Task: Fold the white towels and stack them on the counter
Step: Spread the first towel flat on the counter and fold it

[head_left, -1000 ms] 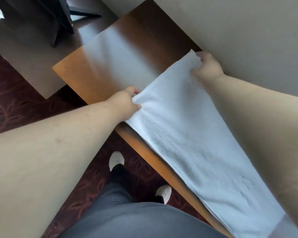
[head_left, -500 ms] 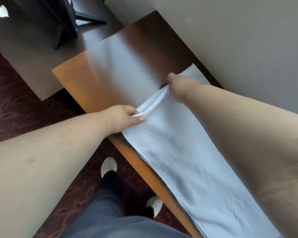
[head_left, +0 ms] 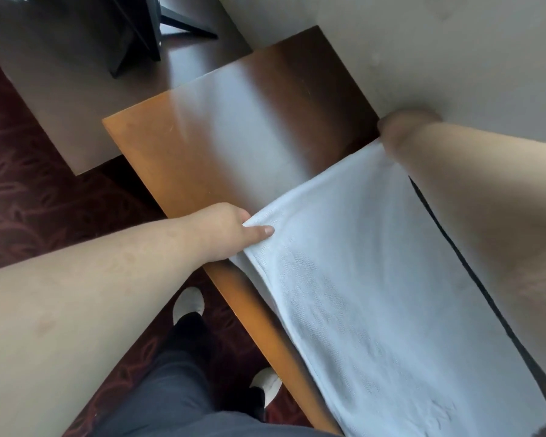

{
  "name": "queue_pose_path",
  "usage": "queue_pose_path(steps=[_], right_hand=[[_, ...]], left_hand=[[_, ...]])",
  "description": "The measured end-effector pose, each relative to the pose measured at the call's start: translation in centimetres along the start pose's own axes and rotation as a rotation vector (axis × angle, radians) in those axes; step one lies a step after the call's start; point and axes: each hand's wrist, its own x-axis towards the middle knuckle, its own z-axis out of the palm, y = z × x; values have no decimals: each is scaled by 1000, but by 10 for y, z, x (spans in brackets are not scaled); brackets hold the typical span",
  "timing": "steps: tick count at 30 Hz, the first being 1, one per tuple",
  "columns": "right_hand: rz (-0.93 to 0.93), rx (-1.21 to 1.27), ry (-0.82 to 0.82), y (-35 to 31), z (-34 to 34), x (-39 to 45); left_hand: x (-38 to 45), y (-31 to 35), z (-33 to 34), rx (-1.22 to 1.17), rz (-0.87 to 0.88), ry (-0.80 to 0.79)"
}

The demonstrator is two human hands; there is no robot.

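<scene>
Hands (head_left: pixel 224 231) pinch smooth white towel (head_left: pixel 375 294) corners

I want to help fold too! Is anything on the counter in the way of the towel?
Nothing visible is in the way. Both hands already hold the white towel: the left hand pinches its near corner, the right hand its far corner by the wall. The counter beyond the towel shows only bare wood.

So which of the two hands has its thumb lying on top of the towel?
The left hand, at the white towel's near corner by the counter's front edge. The right hand grips the far corner by the wall, thumb unseen.
</scene>
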Motion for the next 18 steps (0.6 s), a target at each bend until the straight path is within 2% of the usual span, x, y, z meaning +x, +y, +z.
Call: queue_pose_path(steps=[3, 8, 11, 14, 16, 18], right_hand=[[32, 81, 39, -2, 5, 9], [92, 490, 169, -14, 26, 8], [93, 754, 150, -5, 34, 3], [76, 757, 117, 5, 33, 4], [103, 866, 199, 6, 32, 6], [171, 1090, 262, 1, 31, 10]], left_hand=[[1, 10, 0, 21, -27, 21], [-4, 10, -10, 218, 30, -36], [-7, 9, -17, 269, 54, -42], [-5, 8, -22, 284, 45, -23], [-3, 8, -30, 288, 22, 8], [0, 5, -40, 293, -10, 68]])
